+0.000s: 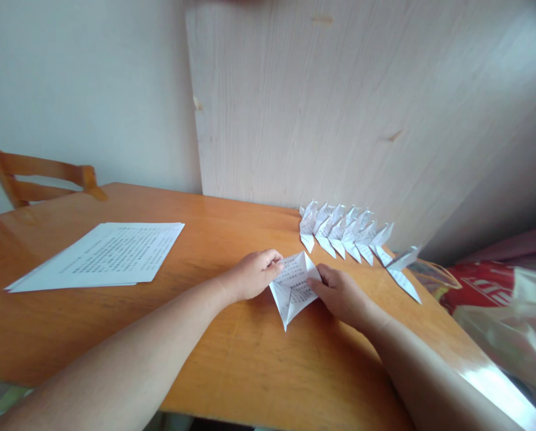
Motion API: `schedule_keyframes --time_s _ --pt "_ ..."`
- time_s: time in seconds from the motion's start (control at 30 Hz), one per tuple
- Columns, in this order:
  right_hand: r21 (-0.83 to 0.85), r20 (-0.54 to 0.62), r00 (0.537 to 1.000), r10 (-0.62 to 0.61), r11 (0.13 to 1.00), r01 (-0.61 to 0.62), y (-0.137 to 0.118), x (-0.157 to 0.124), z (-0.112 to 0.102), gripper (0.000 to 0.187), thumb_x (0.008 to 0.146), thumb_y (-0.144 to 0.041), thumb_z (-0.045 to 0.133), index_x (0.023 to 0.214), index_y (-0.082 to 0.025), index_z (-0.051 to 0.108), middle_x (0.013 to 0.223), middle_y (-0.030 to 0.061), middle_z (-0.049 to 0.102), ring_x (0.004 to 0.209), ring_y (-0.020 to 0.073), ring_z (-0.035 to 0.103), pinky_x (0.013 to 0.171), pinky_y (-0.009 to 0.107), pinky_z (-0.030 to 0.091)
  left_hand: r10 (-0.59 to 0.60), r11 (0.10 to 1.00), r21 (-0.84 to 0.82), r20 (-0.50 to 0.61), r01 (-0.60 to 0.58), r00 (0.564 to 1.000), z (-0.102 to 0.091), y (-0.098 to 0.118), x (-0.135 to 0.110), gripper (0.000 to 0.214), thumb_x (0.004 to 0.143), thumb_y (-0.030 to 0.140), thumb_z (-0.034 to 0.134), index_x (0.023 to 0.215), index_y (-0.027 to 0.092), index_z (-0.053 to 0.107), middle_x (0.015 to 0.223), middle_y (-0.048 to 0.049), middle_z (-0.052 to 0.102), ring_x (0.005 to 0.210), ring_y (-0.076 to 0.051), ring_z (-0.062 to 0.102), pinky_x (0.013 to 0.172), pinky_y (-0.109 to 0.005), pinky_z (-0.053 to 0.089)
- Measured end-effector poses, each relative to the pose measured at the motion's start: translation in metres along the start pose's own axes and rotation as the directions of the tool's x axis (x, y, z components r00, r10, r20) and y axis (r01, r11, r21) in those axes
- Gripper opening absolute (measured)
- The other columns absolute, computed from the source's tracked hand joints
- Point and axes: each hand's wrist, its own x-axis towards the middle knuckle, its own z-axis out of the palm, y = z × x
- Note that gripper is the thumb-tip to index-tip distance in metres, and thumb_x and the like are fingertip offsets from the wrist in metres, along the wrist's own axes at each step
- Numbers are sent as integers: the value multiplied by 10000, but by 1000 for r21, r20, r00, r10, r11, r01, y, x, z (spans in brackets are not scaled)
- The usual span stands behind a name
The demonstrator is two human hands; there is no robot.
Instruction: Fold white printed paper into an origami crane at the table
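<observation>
Between my hands is a partly folded sheet of printed paper (292, 286), creased into a kite-like shape with a point toward me. My left hand (258, 273) pinches its left upper edge between thumb and fingers. On the opposite edge my right hand (338, 293) grips the paper, its thumb lying on the printed face and its fingers behind, partly hidden. Beyond the hands, several folded paper cranes (344, 233) stand close together in rows. One more folded paper crane (404, 269) sits apart, nearer the table's right edge.
A stack of printed sheets (115, 254) lies on the left of the wooden table (232, 359). Behind it stands a wooden chair (48, 170). A pale wood-grain panel (317, 108) rises at the back. Red and clear plastic bags (487, 293) are beside the right edge.
</observation>
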Motion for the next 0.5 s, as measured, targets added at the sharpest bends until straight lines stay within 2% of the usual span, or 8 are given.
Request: schedule_keyframes --time_s 0.1,0.27,0.37,0.5 --pt "-10 3 1000 -6 1000 6 0 0 -1 182 887 -321 502 739 -217 485 687 -13 559 643 159 507 566 276 332 -22 989 -143 17 24 1000 -5 0 1 338 955 425 394 999 180 622 973 -45 687 919 -203 609 797 -309 478" --pt "-43 -11 1000 -2 999 1 0 0 -1 206 878 -323 513 708 -220 457 653 -18 546 613 154 499 553 274 324 -129 957 -252 81 146 988 -12 -4 3 201 851 277 494 975 177 615 922 -25 677 863 -182 603 783 -308 470" --pt "-35 -1 1000 -5 999 5 0 -1 0 193 881 -327 514 725 -219 474 665 -15 555 619 155 501 552 274 326 -101 927 -343 152 148 983 -10 -8 4 194 787 211 571 976 171 592 950 -37 691 899 -185 627 821 -321 478" --pt "-33 1 1000 -11 999 11 0 -1 0 189 880 -324 517 728 -217 481 674 -10 564 627 159 508 553 274 330 -49 888 -438 214 141 975 -11 -11 4 211 791 199 612 996 162 582 1006 -59 703 948 -191 647 868 -339 489"
